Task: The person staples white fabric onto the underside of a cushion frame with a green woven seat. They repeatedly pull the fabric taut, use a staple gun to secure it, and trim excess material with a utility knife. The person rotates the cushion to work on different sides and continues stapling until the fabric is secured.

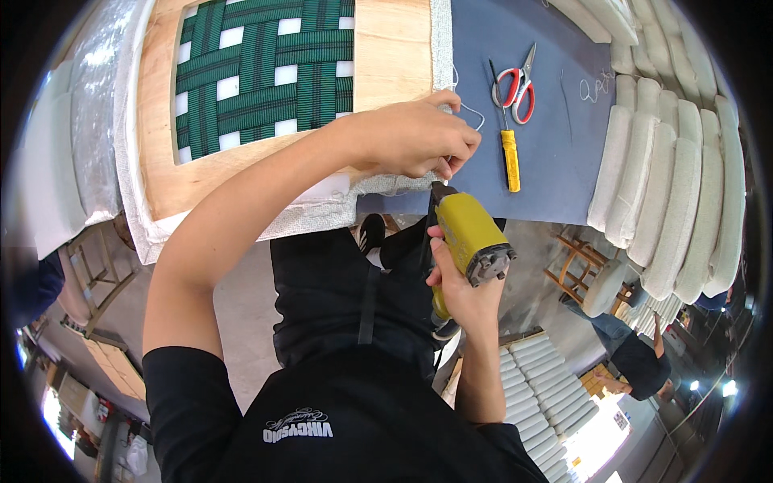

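A wooden seat frame [394, 48] with green woven webbing [262, 92] lies on the work surface, whitish fabric [314, 211] folded round its edges. At its near right corner my left hand [423, 137] is closed, fingers pinching the fabric edge; the fingertips partly hide what they grip. My right hand [463, 290] is wrapped round the handle of a yellow staple gun [469, 229]. Its black nose is right at that corner, just below my left fingers. I cannot tell whether the nose touches the fabric.
Red-handled scissors [515, 84] and a yellow-handled screwdriver [510, 157] lie on the blue-grey table [555, 173] to the right. Beyond are stacked pale cushions [676, 201]. A loose thread [597, 86] lies nearby. Another person [636, 354] works at the lower right.
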A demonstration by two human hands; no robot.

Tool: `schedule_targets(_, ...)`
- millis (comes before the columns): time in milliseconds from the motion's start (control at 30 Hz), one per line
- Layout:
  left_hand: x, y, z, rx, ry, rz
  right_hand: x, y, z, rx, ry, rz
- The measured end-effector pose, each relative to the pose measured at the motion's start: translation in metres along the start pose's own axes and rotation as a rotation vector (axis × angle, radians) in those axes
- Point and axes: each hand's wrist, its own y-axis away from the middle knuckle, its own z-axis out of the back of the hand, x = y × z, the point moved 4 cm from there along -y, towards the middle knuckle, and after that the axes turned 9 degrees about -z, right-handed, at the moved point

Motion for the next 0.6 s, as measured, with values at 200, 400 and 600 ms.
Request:
schedule_targets(200, -0.002, -0.004, -0.001, 0.054, 0.043, 0.06, 0.0, 0.0, 0.005, -0.011, 0.149, 0.005)
schedule_targets(400, -0.025, 0.01, -0.009, -0.054, 0.056, 0.051, -0.009, 0.038, 0.048, 0.0, 0.004, -0.027)
schedule_targets(600, -0.147, 0.097, -0.068, 0.536, 0.647, 0.407, -0.037, 0.058, 0.077, 0.105, 0.012, 0.049)
